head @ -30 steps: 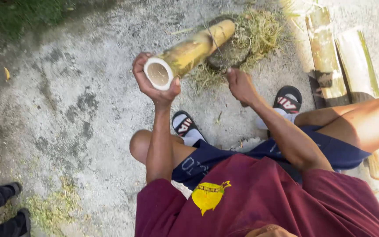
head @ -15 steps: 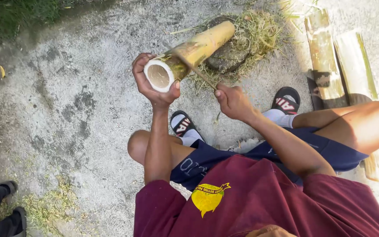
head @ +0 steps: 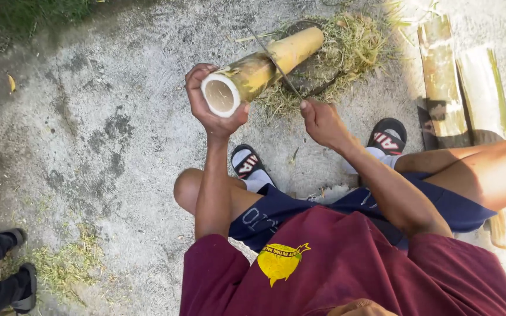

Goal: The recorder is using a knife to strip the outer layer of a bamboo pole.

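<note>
Risen toward the bamboo tube [head: 263,69] (left hand [head: 213,104] cups its end), right hand [head: 322,122] apparently grips a thin blade [head: 276,63].

the left hand [head: 213,111] is covering the near underside of the bamboo tube [head: 262,70] beneath its fingers. the thin blade [head: 276,64] is disappearing into the right hand [head: 322,122], handle hidden behind the fingers. split bamboo slabs [head: 440,76] are running off the top edge. another person's dark shoes [head: 13,281] are being cut off at left.
</note>
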